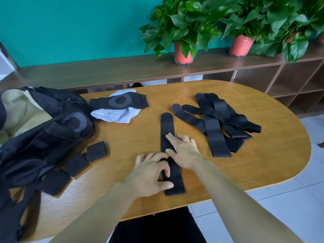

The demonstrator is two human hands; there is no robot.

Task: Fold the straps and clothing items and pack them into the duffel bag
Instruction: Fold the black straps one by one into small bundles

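Teal wall across the top of the frame, with a low wooden shelf (122,69) below it carrying potted plants (184,32) in red pots. Closer in, an oval wooden counter (245,163) filling the middle.

At centre, one long black strap (167,127) laid flat, running from the near edge up toward the far side. On its middle, the right hand (184,151): fingers straight and spread, index finger and thumb pressing on the strap, other fingers on the wood just right of it. Just below and to the left, the left hand (152,174): fingers loosely bent, fingertips and thumb resting on the strap's lower part, no clear pinch, nothing lifted.

Right of centre, a loose pile of straps (215,120), crossed over one another.

At the left edge, the black duffel bag (35,137), mouth open, tan lining showing at upper left. Beside the bag at lower left, three folded straps (96,150) in small squares. Above centre left, a black garment (121,101) with a grey ring, lying on a crumpled white garment (119,118).
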